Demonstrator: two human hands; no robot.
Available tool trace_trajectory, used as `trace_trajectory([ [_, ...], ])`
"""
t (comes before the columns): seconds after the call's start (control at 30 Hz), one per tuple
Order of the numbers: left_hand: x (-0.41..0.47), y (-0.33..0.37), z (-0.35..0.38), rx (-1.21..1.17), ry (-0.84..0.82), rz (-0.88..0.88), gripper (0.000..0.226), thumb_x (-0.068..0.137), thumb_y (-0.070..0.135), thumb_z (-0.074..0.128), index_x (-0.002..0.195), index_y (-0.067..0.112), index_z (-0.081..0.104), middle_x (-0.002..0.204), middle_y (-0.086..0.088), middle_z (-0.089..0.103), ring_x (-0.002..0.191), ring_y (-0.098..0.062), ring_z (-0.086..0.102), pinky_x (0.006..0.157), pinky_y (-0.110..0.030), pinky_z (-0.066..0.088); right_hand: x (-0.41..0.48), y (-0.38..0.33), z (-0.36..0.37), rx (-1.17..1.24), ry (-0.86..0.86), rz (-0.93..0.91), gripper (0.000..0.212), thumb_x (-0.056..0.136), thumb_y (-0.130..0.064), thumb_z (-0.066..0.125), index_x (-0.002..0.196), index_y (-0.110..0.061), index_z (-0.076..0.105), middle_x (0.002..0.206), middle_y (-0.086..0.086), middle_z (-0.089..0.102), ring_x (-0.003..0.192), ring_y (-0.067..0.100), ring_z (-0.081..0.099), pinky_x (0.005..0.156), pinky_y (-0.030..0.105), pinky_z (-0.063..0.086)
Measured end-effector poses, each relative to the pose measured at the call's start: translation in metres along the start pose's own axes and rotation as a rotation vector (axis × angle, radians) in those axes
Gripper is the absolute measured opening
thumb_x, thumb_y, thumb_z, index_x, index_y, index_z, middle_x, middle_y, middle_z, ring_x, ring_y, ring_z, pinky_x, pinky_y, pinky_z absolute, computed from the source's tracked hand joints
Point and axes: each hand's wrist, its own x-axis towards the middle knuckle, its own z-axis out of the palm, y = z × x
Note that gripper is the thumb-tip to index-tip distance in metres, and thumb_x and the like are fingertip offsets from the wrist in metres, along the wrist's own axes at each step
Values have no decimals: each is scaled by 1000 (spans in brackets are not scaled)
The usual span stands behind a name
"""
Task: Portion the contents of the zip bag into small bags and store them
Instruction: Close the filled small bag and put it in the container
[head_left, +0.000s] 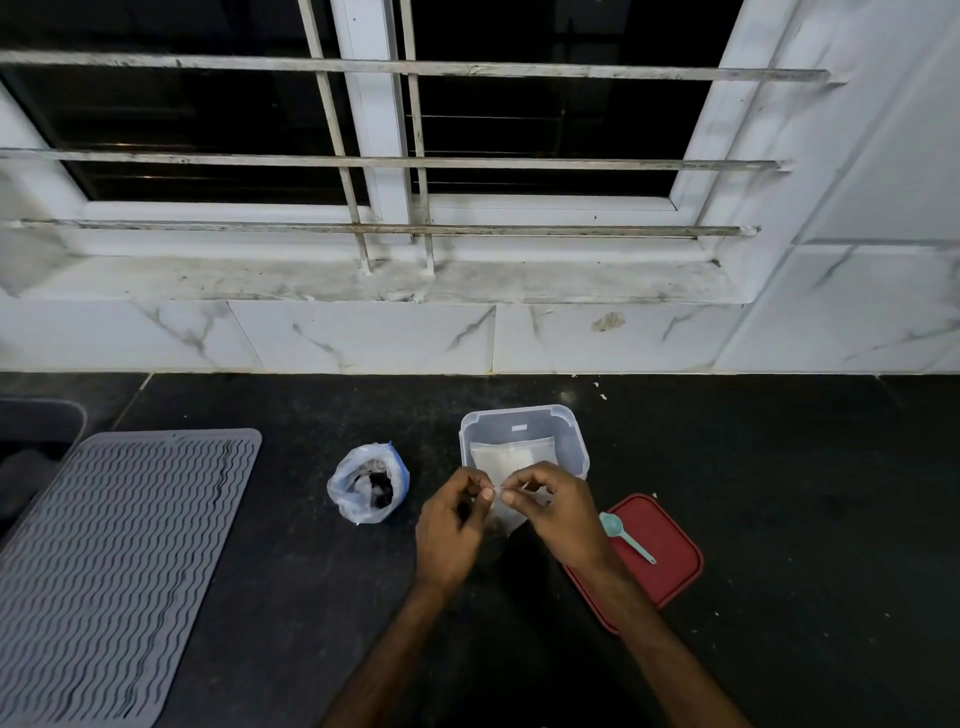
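Grip: the small bag (508, 515) is being pinched at its top edge by the left hand (452, 525) and right hand (558, 512), fingertips clamped on it.
Small bag: being held mid-worktop (311, 597), partly hidden by both hands.
Container (576, 441): its near wall is being blocked by the hands.
Zip bag (366, 486): being left open, just left.
Lid (670, 566): being overlapped by the right wrist, with the spoon (626, 538) being carried on it.
Mat (119, 561): being kept at the worktop's left edge.

2 bare forearms, slim, uncovered to frame edge; left hand (451, 527) & right hand (560, 512) bare too, thumbnails cut short.
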Motion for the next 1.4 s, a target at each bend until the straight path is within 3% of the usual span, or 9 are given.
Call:
trace_trajectory([
  [0.1, 1, 2, 3, 30, 4, 14, 17, 84, 46, 54, 91, 32, 60, 85, 11, 67, 80, -11, 65, 73, -50, 54, 2, 3, 7, -85, 6, 0, 19, 83, -11, 73, 77, -28, 67, 82, -10, 68, 83, 5, 64, 77, 19, 50],
  [0.23, -1, 0, 10, 53, 42, -16, 19, 86, 48, 53, 92, 31, 60, 88, 14, 68, 83, -8, 65, 75, -46, 55, 4, 8, 13, -429, 85, -144, 7, 84, -17, 66, 78, -21, 64, 77, -10, 66, 75, 7, 60, 69, 28, 49],
  [0.3, -2, -1, 13, 14, 42, -15, 14, 88, 42, 57, 95, 32, 62, 94, 13, 68, 87, -7, 65, 78, -43, 55, 5, 7, 13, -470, 114, -164, 8, 82, -16, 66, 77, -21, 64, 75, -10, 65, 73, 10, 59, 68, 30, 48],
  [0.43, 2, 1, 10, -88, 13, -5, 10, 87, 16, 69, 90, 26, 66, 90, 5, 70, 86, -14, 66, 79, -40, 55, 6, 9, 10, -249, 59, -64, 3, 86, -17, 71, 84, -20, 70, 83, -12, 68, 82, 6, 63, 74, 23, 52],
  [0.57, 1, -1, 11, -150, 34, 16, 14, 85, 7, 69, 79, 18, 64, 82, -2, 65, 83, -21, 63, 77, -35, 54, 5, 5, 5, 46, -33, 34, 12, 87, -10, 71, 99, -10, 73, 92, -4, 73, 87, 0, 67, 74, 9, 48],
  [0.77, -7, -19, 12, -268, 47, -122, 9, 86, -5, 67, 79, 0, 64, 80, -11, 67, 77, -14, 65, 72, -25, 53, -5, 26, -1, -154, -20, 113, 3, 83, -15, 75, 81, -16, 75, 78, -11, 73, 78, 2, 68, 78, 22, 55],
  [1.0, -8, -39, 17, -234, 66, -253, 7, 85, 3, 71, 80, 7, 71, 80, -5, 75, 82, -18, 71, 78, -33, 57, -6, 24, 4, -588, -120, 148, 20, 96, -32, 56, 103, -19, 69, 99, -4, 72, 93, 14, 66, 83, 28, 52],
  [1.1, -7, -42, 13, -201, 72, -261, 7, 85, 5, 71, 81, 10, 72, 81, -3, 75, 83, -20, 72, 80, -37, 58, -5, 27, 10, -591, -210, 178, 20, 95, -32, 58, 111, -22, 66, 104, -2, 71, 97, 15, 66, 87, 31, 54],
  [1.4, 1, -62, 6, -53, 30, -284, 7, 87, 15, 71, 86, 22, 72, 86, 7, 75, 85, -9, 71, 85, -39, 57, -6, 35, 13, -678, -144, 158, 15, 96, -34, 54, 107, -27, 61, 101, -3, 72, 96, 20, 68, 80, 35, 55],
])
